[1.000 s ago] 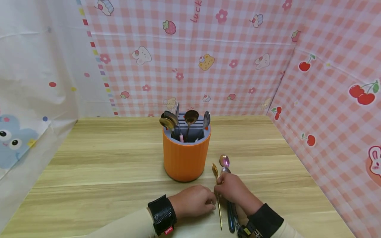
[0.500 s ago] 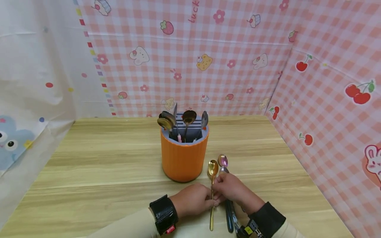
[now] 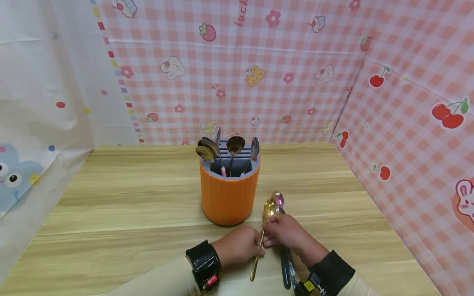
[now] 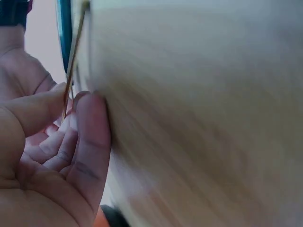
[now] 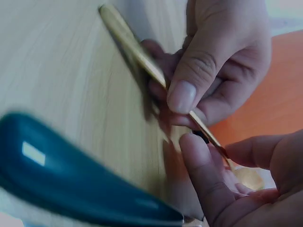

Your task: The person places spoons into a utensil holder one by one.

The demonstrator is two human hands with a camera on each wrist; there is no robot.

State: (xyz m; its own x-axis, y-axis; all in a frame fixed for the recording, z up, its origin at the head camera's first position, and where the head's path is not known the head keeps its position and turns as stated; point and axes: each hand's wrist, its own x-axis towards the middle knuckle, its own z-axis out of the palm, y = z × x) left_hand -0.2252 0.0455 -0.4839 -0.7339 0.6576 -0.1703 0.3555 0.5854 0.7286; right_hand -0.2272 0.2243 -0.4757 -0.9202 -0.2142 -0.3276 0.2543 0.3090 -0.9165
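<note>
A gold long-handled spoon (image 3: pixel 269 209) slants between both hands, its bowl pointing away from the person. My left hand (image 3: pixel 240 246) pinches its handle; in the right wrist view, that hand's thumb presses on the handle (image 5: pixel 128 42). Nearer the bowl, my right hand (image 3: pixel 288 232) pinches the spoon's neck between thumb and finger. Under and beside the right hand lie other utensils: a purple-tinted spoon (image 3: pixel 278 199) and a dark teal handle (image 3: pixel 285 269), which looms large in the right wrist view. Their middle parts are hidden by the hand.
An orange round utensil holder (image 3: pixel 229 201) with a grey slotted top stands just beyond the hands. Several spoons and a ladle (image 3: pixel 235 144) stick up from it. The wooden table (image 3: pixel 129 197) meets a pink checked cloth (image 3: pixel 237 94) at the back and right.
The gold spoon has turned from edge-on to bowl-up, and its handle end has swung left. My left hand, first beside the handle, now pinches it. The right hand stays near the neck.
</note>
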